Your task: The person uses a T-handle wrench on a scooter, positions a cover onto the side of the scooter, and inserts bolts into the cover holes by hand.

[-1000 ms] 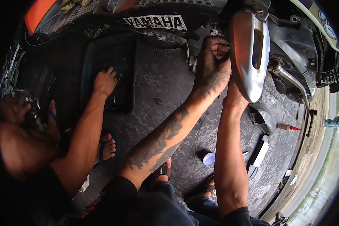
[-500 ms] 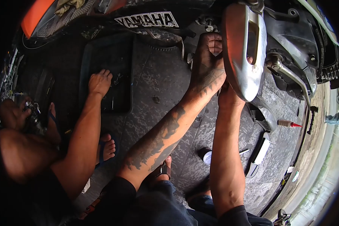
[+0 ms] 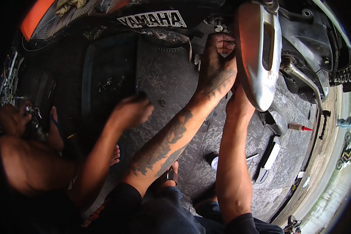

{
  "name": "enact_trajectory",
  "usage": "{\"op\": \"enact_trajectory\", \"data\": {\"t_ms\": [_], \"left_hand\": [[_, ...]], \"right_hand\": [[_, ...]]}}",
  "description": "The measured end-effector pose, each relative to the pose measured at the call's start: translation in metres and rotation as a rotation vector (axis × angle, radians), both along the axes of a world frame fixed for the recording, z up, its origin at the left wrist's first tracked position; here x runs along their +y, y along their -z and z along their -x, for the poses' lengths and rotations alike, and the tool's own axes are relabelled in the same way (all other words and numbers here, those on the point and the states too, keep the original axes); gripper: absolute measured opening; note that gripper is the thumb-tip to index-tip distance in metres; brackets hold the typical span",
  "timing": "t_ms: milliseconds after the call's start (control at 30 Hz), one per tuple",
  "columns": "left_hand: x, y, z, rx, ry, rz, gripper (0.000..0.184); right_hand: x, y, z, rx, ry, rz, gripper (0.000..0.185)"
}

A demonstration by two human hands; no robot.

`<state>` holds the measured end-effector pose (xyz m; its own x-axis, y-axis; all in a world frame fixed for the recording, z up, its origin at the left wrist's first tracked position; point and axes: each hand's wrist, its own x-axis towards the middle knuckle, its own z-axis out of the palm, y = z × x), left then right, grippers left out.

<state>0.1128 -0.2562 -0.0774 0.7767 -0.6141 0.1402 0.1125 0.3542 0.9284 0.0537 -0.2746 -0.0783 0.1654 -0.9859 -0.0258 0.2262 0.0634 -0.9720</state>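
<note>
My left hand (image 3: 219, 52) reaches under the motorcycle beside its silver exhaust cover (image 3: 257, 78). Its fingers are curled closed, and whatever they hold is hidden. Behind the cover, my right hand is out of sight; only the right wrist and forearm (image 3: 239, 128) show. Metal bolt-like hardware (image 3: 218, 27) hangs just above my left fingers. To the left, a co-worker's blurred hand (image 3: 132, 111) is raised over the floor with something dark at its fingers.
A dark tray (image 3: 87, 78) with small metal parts lies on the left. The YAMAHA-marked body panel (image 3: 152, 19) runs overhead. On the floor at right are a red-capped tube (image 3: 300, 128) and a white-and-dark long part (image 3: 268, 160). A kick lever (image 3: 310, 84) juts down nearby.
The co-worker's hand has left the tray, moving right and toward me with something dark. The exhaust cover has shifted slightly right in view. My left hand keeps nearly the same pose.
</note>
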Motion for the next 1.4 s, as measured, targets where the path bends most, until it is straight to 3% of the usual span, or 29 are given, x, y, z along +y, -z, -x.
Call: {"op": "enact_trajectory", "data": {"t_ms": [67,167,267,333,433,467,567,700,900,1000,1033,1067,1100,1167,1200,1233,1300,1333,1367,1400], "left_hand": [[-0.004,0.004,0.002,0.037,0.001,0.032,0.037],[-0.004,0.004,0.002,0.077,0.027,0.070,0.037],[0.002,0.001,0.002,0.072,0.042,0.052,0.039],[0.007,-0.006,0.000,-0.048,-0.029,0.020,0.045],[0.012,-0.013,-0.011,0.130,0.106,0.031,0.059],[0.009,-0.009,-0.014,0.072,0.093,-0.033,0.062],[0.030,0.007,-0.023,0.027,0.116,-0.136,0.057],[0.081,0.074,-0.036,0.232,0.137,-0.369,0.051],[0.201,0.180,-0.058,0.822,0.050,-0.560,0.044],[0.248,0.191,-0.076,1.204,0.017,-0.304,0.041],[0.252,0.182,-0.081,1.383,0.069,-0.080,0.040],[0.251,0.161,-0.085,1.556,0.128,0.139,0.039],[0.248,0.133,-0.084,1.706,0.165,0.314,0.039],[0.225,0.053,-0.076,1.982,0.193,0.663,0.024],[0.217,0.017,-0.073,2.103,0.201,0.853,0.017],[0.209,-0.011,-0.071,2.253,0.250,0.908,0.016],[0.204,-0.028,-0.079,2.438,0.372,0.901,0.015],[0.205,-0.028,-0.081,2.459,0.405,0.867,0.014],[0.207,-0.027,-0.083,2.481,0.437,0.832,0.014],[0.211,-0.022,-0.079,2.367,0.434,0.887,0.025]], "right_hand": [[-0.002,0.001,0.000,0.050,0.012,0.075,0.017],[-0.007,0.003,-0.001,0.303,0.064,0.516,0.022],[-0.003,-0.007,-0.005,0.200,0.052,0.133,0.026],[-0.005,-0.009,-0.005,0.128,0.021,0.066,0.031],[-0.006,-0.011,-0.004,0.021,-0.020,-0.041,0.040],[-0.008,-0.009,-0.003,0.006,-0.052,-0.056,0.040],[-0.009,-0.004,-0.002,-0.049,-0.083,-0.091,0.039],[-0.011,-0.006,-0.007,-0.092,-0.026,-0.133,0.033],[-0.015,0.003,-0.001,-0.072,-0.046,-0.256,0.035],[0.004,0.033,0.012,-0.057,-0.058,-0.316,0.041],[0.016,0.050,0.015,0.061,-0.136,-0.373,0.041],[0.037,0.062,0.019,0.279,-0.266,-0.308,0.038],[0.053,0.124,0.017,0.288,-0.361,-0.152,0.038],[0.096,0.134,0.019,0.308,-0.598,-0.085,0.051],[0.113,0.143,0.016,0.300,-0.698,0.003,0.040],[0.129,0.151,0.014,0.283,-0.794,0.091,0.035],[0.152,0.146,-0.014,0.564,-0.819,0.177,0.027],[0.160,0.129,-0.023,0.646,-0.827,0.355,0.025],[0.168,0.135,-0.037,0.684,-0.892,0.326,0.026],[0.174,0.144,-0.048,0.722,-0.958,0.293,0.026]]}}
